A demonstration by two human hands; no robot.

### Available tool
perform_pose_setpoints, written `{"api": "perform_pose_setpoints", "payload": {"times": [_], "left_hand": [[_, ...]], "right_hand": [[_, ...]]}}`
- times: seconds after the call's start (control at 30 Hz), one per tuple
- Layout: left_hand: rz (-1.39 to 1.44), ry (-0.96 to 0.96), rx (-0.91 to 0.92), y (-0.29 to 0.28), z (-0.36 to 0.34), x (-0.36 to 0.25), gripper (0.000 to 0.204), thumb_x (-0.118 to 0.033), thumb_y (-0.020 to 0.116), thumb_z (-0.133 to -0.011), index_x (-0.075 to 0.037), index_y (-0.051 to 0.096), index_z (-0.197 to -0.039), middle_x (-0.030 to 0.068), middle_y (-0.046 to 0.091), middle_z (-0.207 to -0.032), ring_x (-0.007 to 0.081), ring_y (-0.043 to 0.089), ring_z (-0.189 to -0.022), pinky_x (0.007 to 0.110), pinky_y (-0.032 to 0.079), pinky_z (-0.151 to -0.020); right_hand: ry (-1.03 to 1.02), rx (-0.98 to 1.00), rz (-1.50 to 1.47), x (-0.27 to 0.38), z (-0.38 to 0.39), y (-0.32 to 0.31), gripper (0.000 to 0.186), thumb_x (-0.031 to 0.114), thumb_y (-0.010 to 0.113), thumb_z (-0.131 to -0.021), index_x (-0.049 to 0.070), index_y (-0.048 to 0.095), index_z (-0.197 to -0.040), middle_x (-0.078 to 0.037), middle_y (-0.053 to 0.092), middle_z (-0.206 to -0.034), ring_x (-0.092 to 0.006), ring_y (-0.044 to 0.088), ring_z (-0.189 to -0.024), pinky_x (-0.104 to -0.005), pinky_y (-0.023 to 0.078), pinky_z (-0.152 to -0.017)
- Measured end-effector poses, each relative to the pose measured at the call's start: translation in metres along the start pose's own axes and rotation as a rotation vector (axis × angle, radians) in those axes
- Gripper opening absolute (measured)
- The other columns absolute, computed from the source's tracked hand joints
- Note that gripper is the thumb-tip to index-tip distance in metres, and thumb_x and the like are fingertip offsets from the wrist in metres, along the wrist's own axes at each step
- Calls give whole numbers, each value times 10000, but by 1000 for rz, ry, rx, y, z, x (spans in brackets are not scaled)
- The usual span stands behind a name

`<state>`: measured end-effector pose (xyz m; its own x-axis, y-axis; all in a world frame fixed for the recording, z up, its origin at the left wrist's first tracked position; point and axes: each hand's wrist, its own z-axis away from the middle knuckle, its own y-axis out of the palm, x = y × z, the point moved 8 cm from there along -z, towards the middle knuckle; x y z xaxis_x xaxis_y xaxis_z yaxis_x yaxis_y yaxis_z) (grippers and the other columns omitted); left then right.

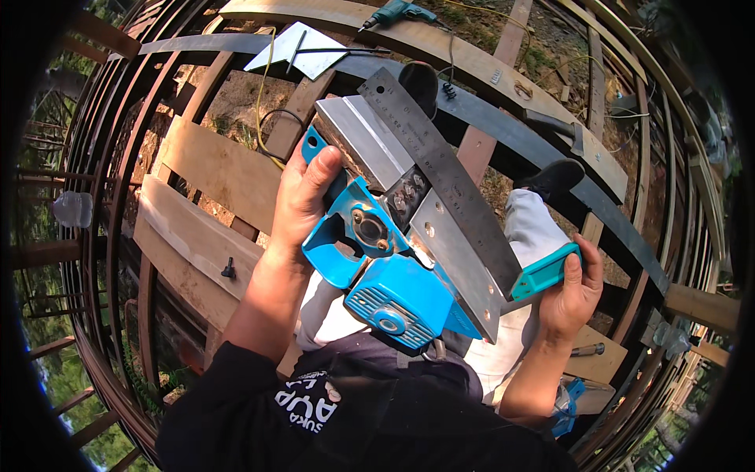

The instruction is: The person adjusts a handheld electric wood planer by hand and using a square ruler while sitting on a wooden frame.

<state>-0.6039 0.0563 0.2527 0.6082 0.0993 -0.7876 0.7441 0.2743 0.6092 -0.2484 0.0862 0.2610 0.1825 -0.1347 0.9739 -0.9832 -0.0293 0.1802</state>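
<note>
My left hand (pixel 303 185) grips the side of a blue electric planer (pixel 393 307), turned sole-up over my lap with its grey metal shoes facing me. The black cutter drum shows between the shoes. My right hand (pixel 574 291) holds the teal stock (pixel 543 271) of a try square, its dark steel blade (pixel 440 165) lying diagonally along the planer's sole, over both shoes. Whether the blade touches the whole length of the sole, I cannot tell.
A teal drill (pixel 397 16), a white triangular plate (pixel 279 51) with black rods, a long metal strip (pixel 621 220), a machete-like tool (pixel 550 126) and a small black bolt (pixel 228 267) rest on slatted wooden boards (pixel 197 149) around me. Cords run among them.
</note>
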Motion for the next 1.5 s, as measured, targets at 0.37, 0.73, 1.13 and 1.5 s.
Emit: {"api": "perform_pose_setpoints", "payload": {"times": [0.37, 0.73, 1.13, 1.5], "left_hand": [[-60, 34, -22, -2, 0, -5, 702, -365, 748, -805, 4, 436, -1314, 104, 603, -1139, 179, 614, -1006, 314, 508, -877], [-36, -5, -72, -8, 7, 2, 657, -442, 685, -844, -21, 467, -1300, 109, 592, -1176, 204, 603, -1056, 339, 495, -904], [176, -105, -51, -11, 19, 12, 673, -538, 568, -889, -68, 453, -1355, 165, 573, -1263, 306, 601, -1104, 482, 504, -928], [60, 69, -179, -29, 35, 6, 659, -589, 563, -870, -79, 507, -1283, 149, 620, -1170, 268, 660, -973, 414, 582, -779]], "right_hand": [[10, -10, 17, -11, 2, -8, 271, 55, 600, -920, -9, 575, -1183, -75, 601, -1146, -126, 568, -990, -272, 439, -904], [139, 62, -76, -14, 7, 10, 522, 60, 672, -863, 16, 465, -1339, -48, 609, -1063, -125, 594, -950, -285, 493, -878], [302, 0, -205, -42, 15, 17, 414, 116, 673, -866, 9, 505, -1229, -81, 603, -1095, -190, 609, -940, -355, 489, -875], [233, -79, -387, -43, 10, 46, 304, 151, 529, -961, 25, 496, -1237, -114, 626, -1037, -191, 599, -977, -344, 472, -903]]}}
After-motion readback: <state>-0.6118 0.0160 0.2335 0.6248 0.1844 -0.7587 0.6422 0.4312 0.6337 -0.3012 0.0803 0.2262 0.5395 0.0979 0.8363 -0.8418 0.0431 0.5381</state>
